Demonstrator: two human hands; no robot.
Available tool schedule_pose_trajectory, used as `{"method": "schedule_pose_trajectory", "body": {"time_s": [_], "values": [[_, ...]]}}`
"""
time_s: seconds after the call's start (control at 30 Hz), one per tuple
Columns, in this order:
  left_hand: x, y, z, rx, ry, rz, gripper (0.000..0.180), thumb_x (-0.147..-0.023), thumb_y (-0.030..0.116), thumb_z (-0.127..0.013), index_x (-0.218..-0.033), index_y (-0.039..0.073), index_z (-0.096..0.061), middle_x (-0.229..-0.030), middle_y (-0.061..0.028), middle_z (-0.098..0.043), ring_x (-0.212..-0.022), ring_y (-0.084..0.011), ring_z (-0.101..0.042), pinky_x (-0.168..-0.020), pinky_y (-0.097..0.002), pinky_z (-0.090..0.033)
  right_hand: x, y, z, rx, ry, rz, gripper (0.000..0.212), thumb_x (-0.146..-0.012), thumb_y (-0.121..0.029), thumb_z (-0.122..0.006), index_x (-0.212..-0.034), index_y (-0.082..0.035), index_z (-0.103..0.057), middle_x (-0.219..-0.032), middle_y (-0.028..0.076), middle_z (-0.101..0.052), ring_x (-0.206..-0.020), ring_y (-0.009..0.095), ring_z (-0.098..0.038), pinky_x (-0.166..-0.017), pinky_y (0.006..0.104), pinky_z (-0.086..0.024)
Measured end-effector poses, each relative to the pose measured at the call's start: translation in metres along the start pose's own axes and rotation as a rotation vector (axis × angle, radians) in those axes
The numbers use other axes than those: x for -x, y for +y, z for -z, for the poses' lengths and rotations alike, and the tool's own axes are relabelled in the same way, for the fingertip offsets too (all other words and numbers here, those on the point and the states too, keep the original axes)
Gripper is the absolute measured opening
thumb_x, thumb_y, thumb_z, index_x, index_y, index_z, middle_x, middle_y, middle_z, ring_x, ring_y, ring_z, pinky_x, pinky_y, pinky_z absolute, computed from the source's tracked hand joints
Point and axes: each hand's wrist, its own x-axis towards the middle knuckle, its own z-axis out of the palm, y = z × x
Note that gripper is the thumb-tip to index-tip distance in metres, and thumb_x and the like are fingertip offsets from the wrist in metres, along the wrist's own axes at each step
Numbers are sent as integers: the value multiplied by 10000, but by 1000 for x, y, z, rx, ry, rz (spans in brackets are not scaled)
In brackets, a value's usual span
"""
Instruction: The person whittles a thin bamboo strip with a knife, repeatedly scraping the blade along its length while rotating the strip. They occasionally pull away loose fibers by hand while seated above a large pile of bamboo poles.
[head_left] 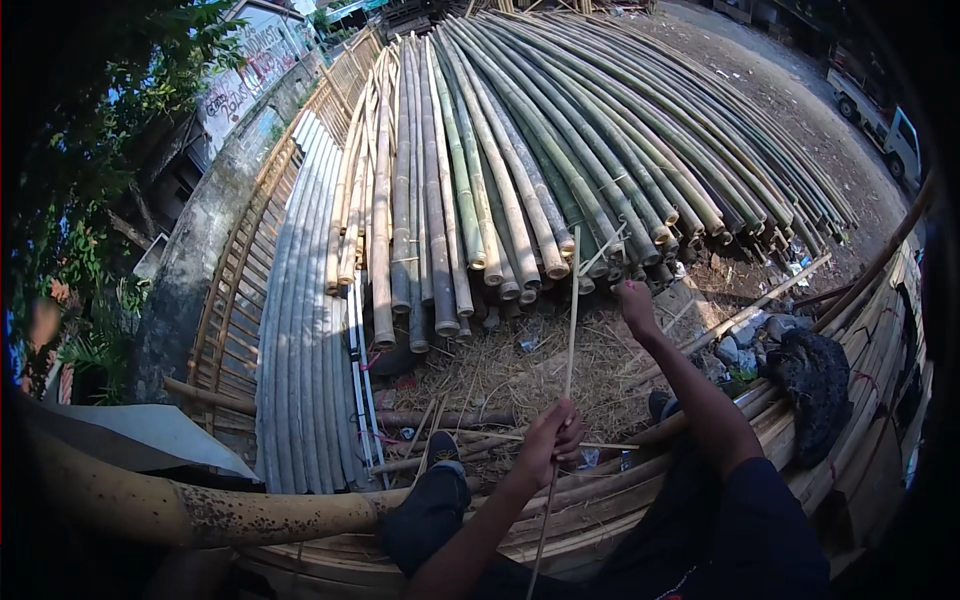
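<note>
My left hand [550,436] is closed round a long, thin bamboo strip [572,340]. The strip stands nearly upright in front of me, its top reaching the bamboo pole ends and its lower part running down past my lap. Farther forward and to the right, my right hand [635,305] is raised on a stretched arm, fingers curled shut. A bit of pinkish red shows at its fingers, but I cannot make out what they hold. Just beyond that hand, a few pale, thin slivers [605,252] cross each other before the poles.
A large stack of bamboo poles [500,170] fans out ahead. Grey corrugated sheets [300,340] and a bamboo fence [235,300] lie left. A thick yellow bamboo pole [120,495] crosses lower left. Split bamboo lengths [870,390] are piled right, beside a dark, rough lump [810,390].
</note>
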Motion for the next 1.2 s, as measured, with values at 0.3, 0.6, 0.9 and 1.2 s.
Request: {"method": "schedule_pose_trajectory", "body": {"time_s": [0.3, 0.6, 0.9, 1.2], "values": [[1, 17, 8, -136, 75, -88, 248, -1002, 326, -355, -907, 103, -408, -567, 53, -265, -436, -27, -227, -370, -172, -199, 67, -67, -38, 521, -696, 670, 260, -740, -262, -588, -611, -39, -552, -569, 181, -512, -551, 360, -524, -537, 462, -393], [10, -19, -7, -241, 229, -142, 213, -1001, 307, -362, -890, 128, -393, -586, 53, -259, -432, -29, -207, -357, -187, -155, 23, -60, -20, 591, -386, 335, 362, -755, -281, -580, -573, 27, -522, -573, 233, -499, -580, 411, -519, -572, 485, -379], [-7, -12, 8, -237, 244, -153, 212, -996, 276, -383, -874, 105, -406, -580, 60, -258, -426, -27, -215, -362, -191, -158, 46, -72, -16, 706, -851, 547, 338, -754, -303, -584, -594, -6, -565, -584, 212, -532, -600, 393, -550, -589, 484, -424], [-2, -25, 15, -504, 406, -222, 208, -997, 236, -364, -865, 80, -403, -547, 48, -291, -396, -37, -250, -344, -208, -192, 48, -53, -32, 825, -686, 674, 273, -733, -301, -547, -606, -62, -585, -595, 179, -550, -614, 391, -554, -572, 497, -421]]}}
